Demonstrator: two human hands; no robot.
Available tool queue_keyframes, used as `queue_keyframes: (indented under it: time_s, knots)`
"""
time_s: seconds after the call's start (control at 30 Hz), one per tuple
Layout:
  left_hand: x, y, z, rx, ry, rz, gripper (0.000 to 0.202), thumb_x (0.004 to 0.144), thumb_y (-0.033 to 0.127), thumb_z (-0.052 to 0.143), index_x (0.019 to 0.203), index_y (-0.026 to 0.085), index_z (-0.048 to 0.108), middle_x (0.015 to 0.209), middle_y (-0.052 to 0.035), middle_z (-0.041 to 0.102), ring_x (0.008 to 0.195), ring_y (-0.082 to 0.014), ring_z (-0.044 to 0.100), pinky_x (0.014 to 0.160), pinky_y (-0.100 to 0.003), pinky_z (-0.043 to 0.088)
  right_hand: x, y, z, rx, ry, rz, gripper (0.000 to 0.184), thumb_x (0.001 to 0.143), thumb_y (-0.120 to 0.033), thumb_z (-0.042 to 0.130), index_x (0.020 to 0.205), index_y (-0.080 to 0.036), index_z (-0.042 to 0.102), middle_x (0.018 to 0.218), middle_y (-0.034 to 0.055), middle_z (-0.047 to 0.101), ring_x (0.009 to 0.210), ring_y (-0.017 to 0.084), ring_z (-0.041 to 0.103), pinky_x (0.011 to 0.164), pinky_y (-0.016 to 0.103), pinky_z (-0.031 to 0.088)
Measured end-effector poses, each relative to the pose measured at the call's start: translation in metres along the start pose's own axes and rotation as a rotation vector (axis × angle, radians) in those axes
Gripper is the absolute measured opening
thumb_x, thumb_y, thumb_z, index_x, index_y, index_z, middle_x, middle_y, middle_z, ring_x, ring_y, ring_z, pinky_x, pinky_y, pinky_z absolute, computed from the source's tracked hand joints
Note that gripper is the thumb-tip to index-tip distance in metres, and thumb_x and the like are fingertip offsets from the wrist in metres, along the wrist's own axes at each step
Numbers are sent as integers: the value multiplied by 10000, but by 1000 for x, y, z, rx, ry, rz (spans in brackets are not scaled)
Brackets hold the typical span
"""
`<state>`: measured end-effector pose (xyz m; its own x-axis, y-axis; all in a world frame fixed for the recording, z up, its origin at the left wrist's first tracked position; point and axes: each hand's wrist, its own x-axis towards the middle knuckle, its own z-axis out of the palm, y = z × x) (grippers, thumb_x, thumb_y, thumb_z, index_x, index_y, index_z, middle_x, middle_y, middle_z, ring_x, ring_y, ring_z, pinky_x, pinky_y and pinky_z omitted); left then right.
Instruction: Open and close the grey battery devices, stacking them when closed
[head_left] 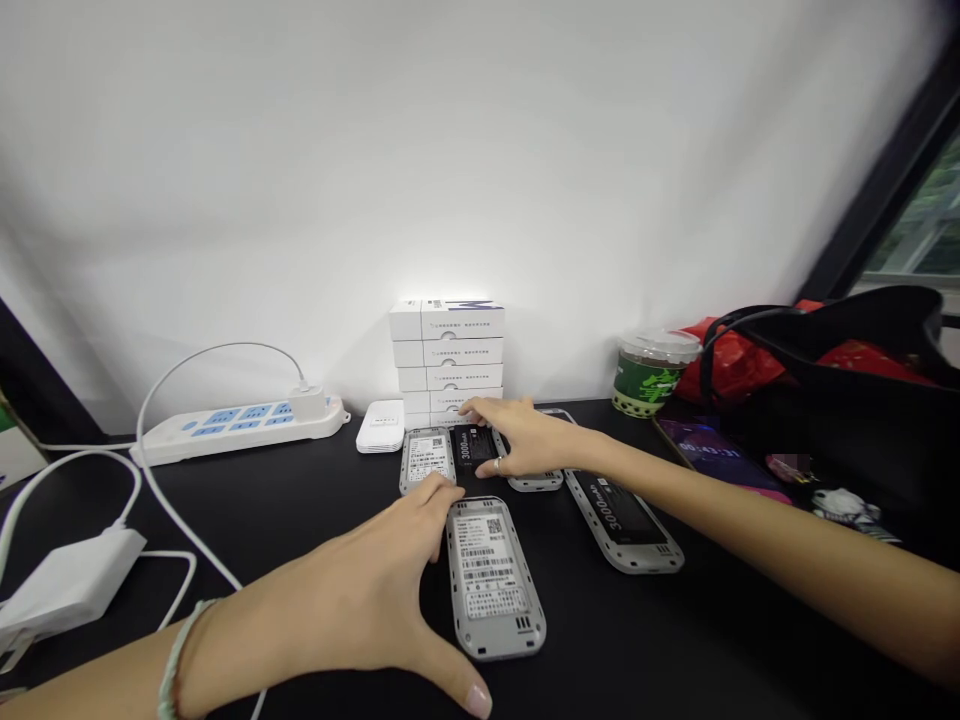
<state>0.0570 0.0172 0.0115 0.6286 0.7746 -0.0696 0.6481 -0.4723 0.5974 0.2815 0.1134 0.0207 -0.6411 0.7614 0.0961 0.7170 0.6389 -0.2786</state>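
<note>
My left hand [367, 590] spans the left side of a grey handheld device [496, 580], its back cover off and a printed label showing. Its fingertips are at the device's top left corner, and the thumb stretches out below, apart from it. My right hand [521, 435] has fingers and thumb at the far and near edges of a black 3000mAh battery [472, 447]. Left of that battery lies another open device with a label [427, 460]; a further device [536, 482] is partly under my right hand. Beneath my right forearm, one more device [622, 515] has a battery in it.
White boxes [461, 350] are stacked against the wall, beside a pile of white covers [381, 427]. A power strip [247, 425], cables and a white adapter [71, 590] occupy the left. A drink cup [651, 372], phone [712, 455] and black bag [847, 370] stand right.
</note>
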Motion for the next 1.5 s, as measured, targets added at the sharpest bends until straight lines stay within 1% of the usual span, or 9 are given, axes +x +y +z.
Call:
queue_keyframes:
  time_s: [0.2,0.37,0.5,0.6,0.8,1.03,1.2,1.33,1.5]
  knots:
    - [1,1,2,-5,27,19,839,594,619,832,1301,275,541,1033,-28,574,972,-292,596,888,-437,525,2,1,6,50,15,27,711,704,-423,795,1294,-171,489,1281,184,621,1199,391,565,1040,602,343]
    - [2,2,4,-28,33,-21,832,569,618,839,1265,266,550,967,-6,552,889,-254,598,787,-373,546,-1,3,4,134,66,53,791,649,-409,826,1307,-180,451,1258,172,632,1203,370,574,1037,586,377]
    - [3,1,4,-53,41,-2,858,558,611,850,1279,274,531,975,-8,556,897,-257,596,803,-378,544,-21,-4,1,215,178,64,779,650,-410,827,1281,-205,419,1304,156,590,1230,317,558,1020,503,438]
    - [3,1,5,-73,42,-24,853,564,592,856,1282,289,509,990,-9,560,883,-259,597,771,-375,539,-45,-18,2,267,173,61,804,618,-386,853,1280,-231,424,1281,114,601,1225,302,555,1036,487,425]
    - [2,4,10,-83,53,-192,1206,492,502,901,1463,291,218,975,-21,553,883,-285,602,736,-402,537,-71,-37,15,354,48,33,806,619,-399,864,1299,-274,451,1289,66,586,1173,300,544,1015,487,425]
    - [3,-3,13,-122,53,-120,1338,521,498,901,1518,339,23,1056,-38,535,942,-289,601,809,-432,551,-78,-44,22,419,-12,42,777,702,-526,802,1351,-263,465,1365,67,551,1200,298,505,1041,477,424]
    - [4,-2,13,-133,47,-132,1401,497,494,915,1543,299,4,1108,-77,535,1035,-347,582,906,-529,517,-92,-55,21,264,-71,-60,981,698,-592,780,1502,-237,344,1527,108,440,1404,358,356,1167,517,272]
    - [5,-3,13,-173,60,-84,1347,511,467,918,1539,293,64,1135,-77,539,997,-316,597,882,-484,540,-94,-58,25,109,-153,-105,1016,840,-651,610,1587,-152,135,1618,193,262,1497,397,179,1186,634,71]
    - [4,-6,12,-178,2,-93,1329,514,474,924,1537,338,87,1178,-75,551,1061,-324,591,939,-492,523,-103,-57,23,70,-124,-132,920,824,-521,682,1559,-172,250,1561,172,395,1441,334,358,1217,558,44]
